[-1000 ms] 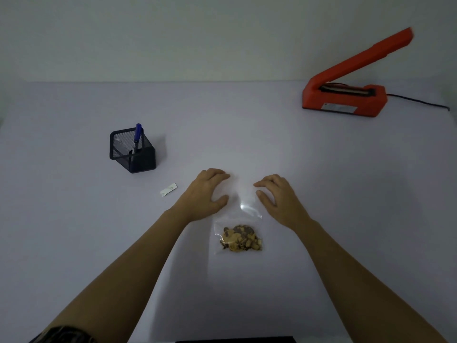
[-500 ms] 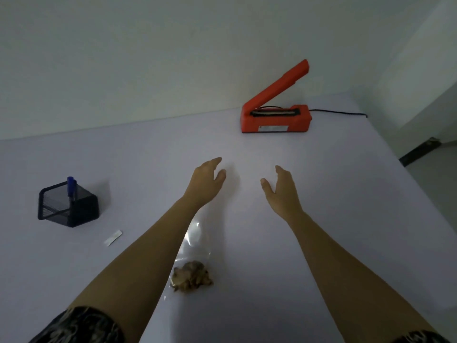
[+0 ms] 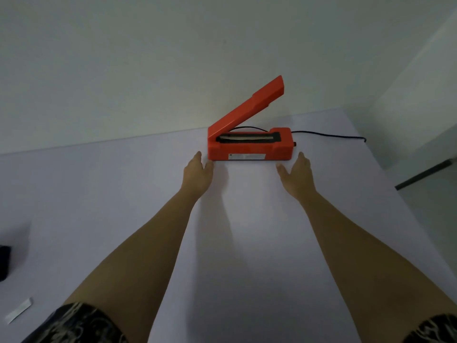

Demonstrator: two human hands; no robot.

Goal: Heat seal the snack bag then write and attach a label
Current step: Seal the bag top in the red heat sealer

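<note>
An orange heat sealer stands near the far edge of the white table, its lever arm raised open. My left hand is stretched out with straight fingers just in front of the sealer's left end, the thumb close to its corner. Just off the sealer's right end, my right hand reaches out the same way, empty. Neither hand holds anything. A small white label lies at the lower left. The snack bag is out of view.
A black power cord runs from the sealer to the right along the table's back edge. The dark corner of the mesh pen holder shows at the left edge. The table's right edge drops to the floor.
Both hands have left the snack bag and reached forward to either end of the sealer. The view has tilted up, so the bag and most of the pen holder have dropped out of sight.
</note>
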